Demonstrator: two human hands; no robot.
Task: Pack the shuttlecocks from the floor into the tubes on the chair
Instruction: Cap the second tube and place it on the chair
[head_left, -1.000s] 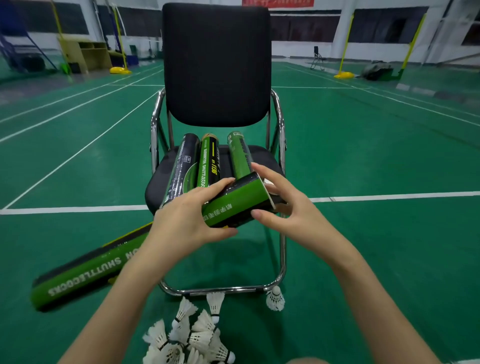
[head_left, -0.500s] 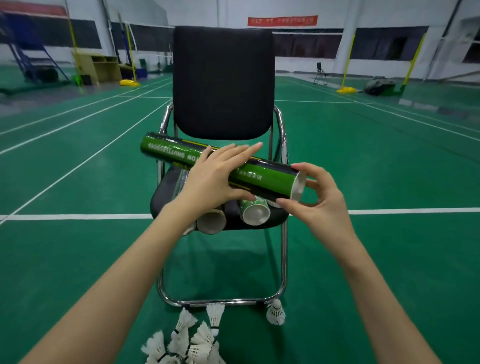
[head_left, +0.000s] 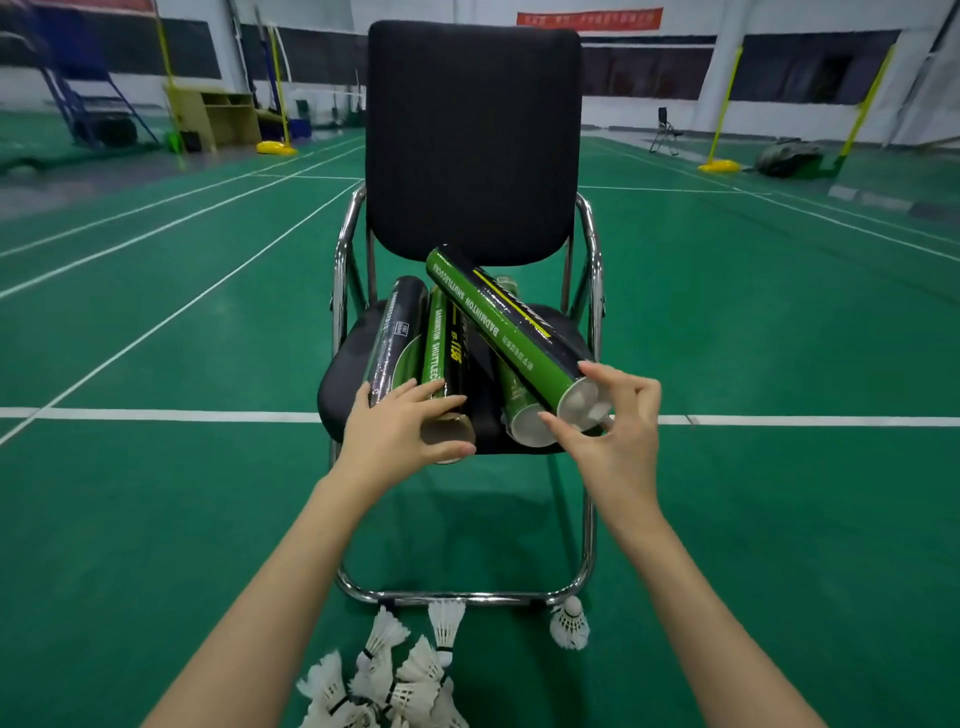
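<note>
Several shuttlecock tubes lie on the black chair seat (head_left: 343, 364). A green tube (head_left: 498, 322) rests slantwise on top of the others, its white near end toward me. My right hand (head_left: 618, 431) holds that near end between thumb and fingers. My left hand (head_left: 400, 431) grips the open near end of the green-and-black middle tube (head_left: 447, 343), fingers on top, thumb beneath. A black tube (head_left: 397, 332) lies at the left, and another green tube (head_left: 519, 410) lies under the slanted one. White shuttlecocks (head_left: 389, 680) are heaped on the floor before the chair.
One shuttlecock (head_left: 570, 623) stands alone by the chair's chrome base (head_left: 467, 597). The chair's tall black backrest (head_left: 472, 135) rises behind the tubes. Green court floor with white lines surrounds the chair. Yellow net posts (head_left: 719, 166) and a wooden cabinet (head_left: 218, 117) stand far off.
The green tube, held crosswise above the seat by both hands, now lies slantwise on the other tubes. My left hand has left it and taken the middle tube's end.
</note>
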